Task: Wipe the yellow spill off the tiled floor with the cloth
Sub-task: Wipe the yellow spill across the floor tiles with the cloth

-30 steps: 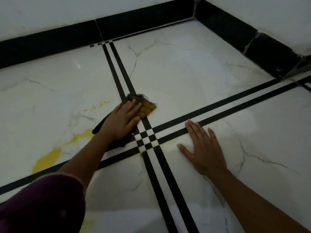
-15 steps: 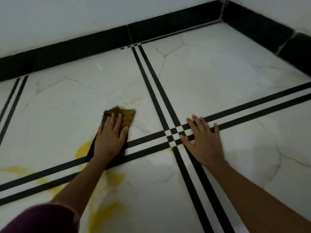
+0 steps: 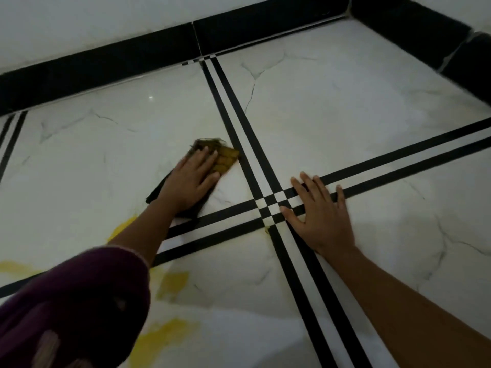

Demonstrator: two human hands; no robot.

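Note:
My left hand lies flat with straight fingers on a dark cloth, pressing it to the white marble tile just left of the black double stripe. The cloth's far end is stained yellow. Yellow spill streaks the floor nearer to me, with patches beside my left forearm and more of it near the bottom edge. My right hand rests flat, fingers spread, on the stripe crossing. A small yellow spot sits just below that crossing.
Black skirting runs along the white wall at the back and turns the corner at the upper right. Black double stripes divide the floor into big tiles. My purple sleeve fills the lower left.
My left hand has slid the cloth away from me and to the right, toward the stripe. The yellow streak on the far tile is gone. My right hand stays planted.

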